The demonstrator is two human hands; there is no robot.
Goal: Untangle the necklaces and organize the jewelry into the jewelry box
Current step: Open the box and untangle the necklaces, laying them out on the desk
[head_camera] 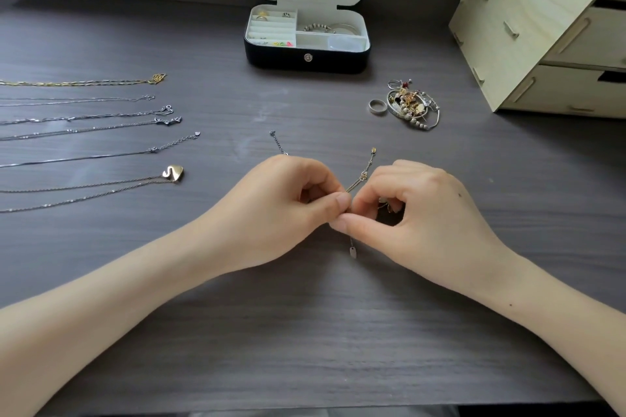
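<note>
On dark wood-grain desk (305, 332), left hand (291, 193) and right hand (413, 210) pinch thin tangled gold chain (359, 181), seemingly mid-untangling; next likely needs gentle teasing apart.

Dark wood-grain table (305, 332), necklaces (167, 121) in rows left, open jewelry box (306, 59) at back, ring (377, 106) beside jewelry heap (411, 105), wooden drawers (508, 27) right.
</note>
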